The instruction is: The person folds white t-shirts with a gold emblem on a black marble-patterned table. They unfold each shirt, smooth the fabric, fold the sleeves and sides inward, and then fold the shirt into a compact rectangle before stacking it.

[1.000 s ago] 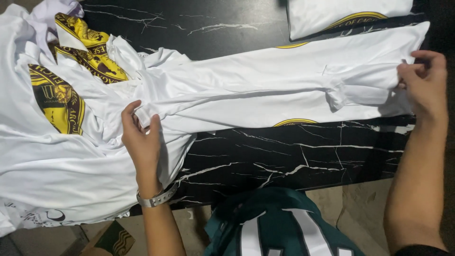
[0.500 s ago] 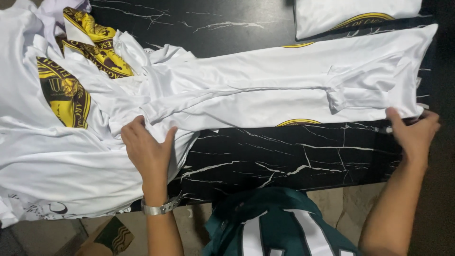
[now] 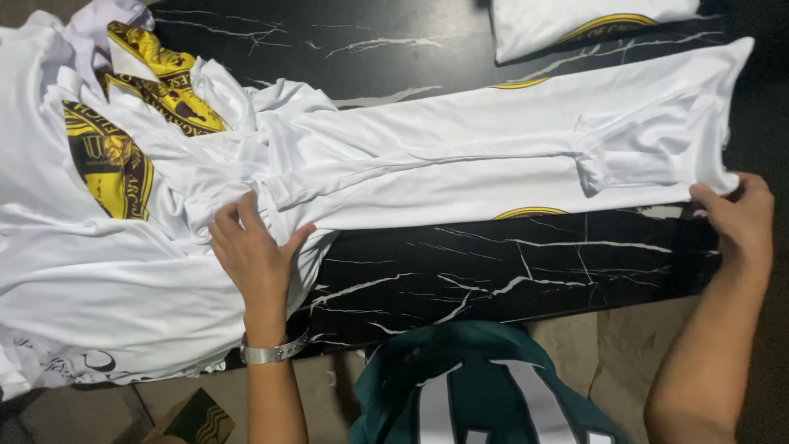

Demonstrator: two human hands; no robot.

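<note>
While the long white shirt lies stretched across the black marbled worktop, the left hand rests flat on it with fingers spread, pressing the cloth near the pile, and the right hand pinches the far lower corner between thumb and fingers. To do this fold well, I think both hands should keep the cloth under light tension, so that the lower edge stays straight and the small bunched fold near the right end is smoothed out. The left hand should press and not drag, because the pile of white shirts with yellow prints lies touching it and could move along.

Several things are hard to see. Where the stretched shirt ends and the pile begins cannot be told, as both are white. Its yellow print shows only as thin arcs at the edges. Another folded white shirt at the top is cut off by the frame. Below, a dark green garment hides the near side of the worktop.
</note>
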